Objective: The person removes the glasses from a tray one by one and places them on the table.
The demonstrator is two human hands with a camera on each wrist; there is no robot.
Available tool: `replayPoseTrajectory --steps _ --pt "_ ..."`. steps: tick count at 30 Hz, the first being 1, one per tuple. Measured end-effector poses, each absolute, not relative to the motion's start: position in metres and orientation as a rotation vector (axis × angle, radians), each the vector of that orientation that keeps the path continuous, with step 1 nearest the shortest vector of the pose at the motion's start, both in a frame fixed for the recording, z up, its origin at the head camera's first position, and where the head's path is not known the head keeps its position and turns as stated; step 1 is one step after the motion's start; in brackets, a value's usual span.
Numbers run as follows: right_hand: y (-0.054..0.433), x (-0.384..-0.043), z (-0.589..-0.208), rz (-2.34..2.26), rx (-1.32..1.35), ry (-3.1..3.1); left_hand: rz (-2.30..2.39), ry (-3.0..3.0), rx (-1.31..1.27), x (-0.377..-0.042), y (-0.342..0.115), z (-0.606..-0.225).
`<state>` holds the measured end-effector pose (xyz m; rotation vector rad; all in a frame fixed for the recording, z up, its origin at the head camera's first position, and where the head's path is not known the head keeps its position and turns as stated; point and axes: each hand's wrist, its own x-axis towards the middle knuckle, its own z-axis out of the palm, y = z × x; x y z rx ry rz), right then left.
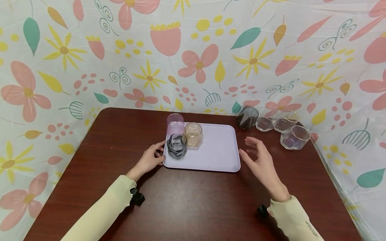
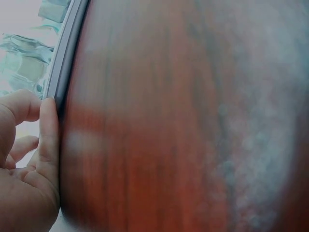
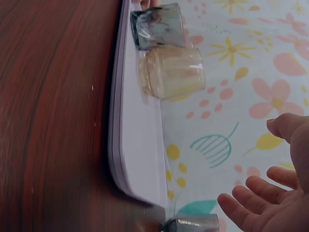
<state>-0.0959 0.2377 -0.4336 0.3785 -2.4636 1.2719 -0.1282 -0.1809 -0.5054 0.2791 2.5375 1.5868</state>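
My left hand (image 1: pixel 148 158) grips the left edge of a pale lilac tray (image 1: pixel 215 150), thumb toward its front corner. In the left wrist view, two fingertips meet at the tray's rim (image 2: pixel 65 63). On the tray's left part stand a pink glass (image 1: pixel 175 123), an amber glass (image 1: pixel 194 135) and a smoky grey faceted glass (image 1: pixel 177 147). My right hand (image 1: pixel 260 164) hovers just off the tray's right edge, fingers spread and holding nothing. The right wrist view shows its loosely bent fingers (image 3: pixel 260 195) apart from the amber glass (image 3: pixel 174 72).
At the back right of the brown table (image 1: pixel 187 207) stand a dark grey glass (image 1: pixel 247 117) and several clear glasses, the nearest clear glass (image 1: pixel 295 138) close to the right edge. A flower-print cloth (image 1: pixel 199 63) hangs behind the table.
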Motion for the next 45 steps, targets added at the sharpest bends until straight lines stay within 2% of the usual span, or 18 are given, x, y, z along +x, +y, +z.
replayPoseTrajectory --steps 19,45 --pt "0.197 -0.105 -0.438 1.349 0.461 -2.519 1.567 2.536 0.250 -0.127 -0.179 -0.503" --pt "0.143 -0.134 -0.447 1.437 0.575 -2.607 1.628 2.548 0.277 -0.126 -0.179 -0.503"
